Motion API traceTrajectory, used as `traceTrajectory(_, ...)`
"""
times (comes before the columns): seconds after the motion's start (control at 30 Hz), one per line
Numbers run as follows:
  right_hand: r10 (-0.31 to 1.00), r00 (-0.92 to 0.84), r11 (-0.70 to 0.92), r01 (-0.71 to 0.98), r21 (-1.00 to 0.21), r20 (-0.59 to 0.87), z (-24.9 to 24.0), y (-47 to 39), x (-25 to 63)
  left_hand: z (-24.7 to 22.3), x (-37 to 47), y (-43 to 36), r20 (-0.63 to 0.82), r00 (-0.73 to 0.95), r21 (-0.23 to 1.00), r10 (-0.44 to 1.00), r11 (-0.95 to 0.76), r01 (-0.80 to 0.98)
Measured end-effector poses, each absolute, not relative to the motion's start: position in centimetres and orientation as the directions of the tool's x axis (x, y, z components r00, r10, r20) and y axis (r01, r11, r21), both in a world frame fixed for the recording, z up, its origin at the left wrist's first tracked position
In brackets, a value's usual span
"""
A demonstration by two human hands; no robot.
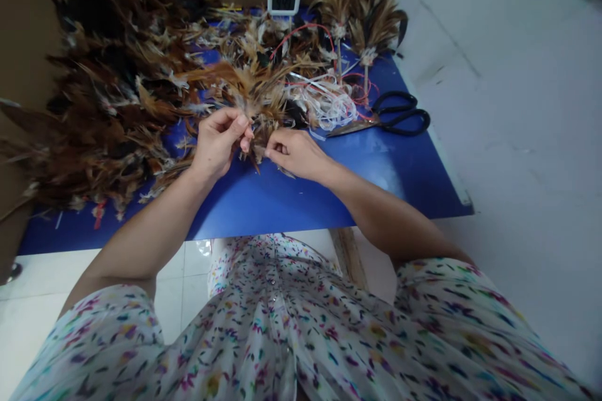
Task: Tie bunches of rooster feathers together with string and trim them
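Probably for steadiness, the left hand [219, 138] pinches feathers [256, 93] low down — the right hand [301, 153] curls its fingers nearby, grip unclear.

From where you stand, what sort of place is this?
Probably a small craft workshop: heaps of brown feathers cover much of the blue table, with black-handled scissors and feather bundles on sticks at the right.
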State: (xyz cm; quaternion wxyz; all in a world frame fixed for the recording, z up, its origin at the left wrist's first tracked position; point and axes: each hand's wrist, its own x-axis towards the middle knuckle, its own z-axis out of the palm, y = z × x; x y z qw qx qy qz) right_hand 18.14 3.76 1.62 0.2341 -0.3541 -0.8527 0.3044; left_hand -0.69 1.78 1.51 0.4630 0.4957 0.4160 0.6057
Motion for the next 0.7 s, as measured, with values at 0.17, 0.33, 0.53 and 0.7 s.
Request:
traceTrajectory(0.17,0.838,-0.52,0.341,0.263,-0.903,0.165,1.7,4.7,18.9,1.6,-0.6,1.7,0.224,-0.05,0.955,0.973,-0.23,-0.187)
traceTrajectory(0.33,0.863,-0.491,0.158,0.04,-0.987,0.118,2.4,5.0,19.1,1.8,-0.5,1.6,0.207,-0.051,0.955,0.977,-0.214,-0.208)
traceTrajectory(0.53,0.86,-0.487,0.146,-0.052,-0.988,0.153,2.9,5.1,19.2,2.1,-0.3,1.3,0.21,-0.014,0.947,0.978,-0.207,-0.245)
traceTrajectory(0.7,0.864,-0.482,0.15,-0.034,-0.988,0.148,2.7,5.4,19.4,1.9,-0.4,1.2,0.236,0.001,0.956,0.972,-0.232,-0.178)
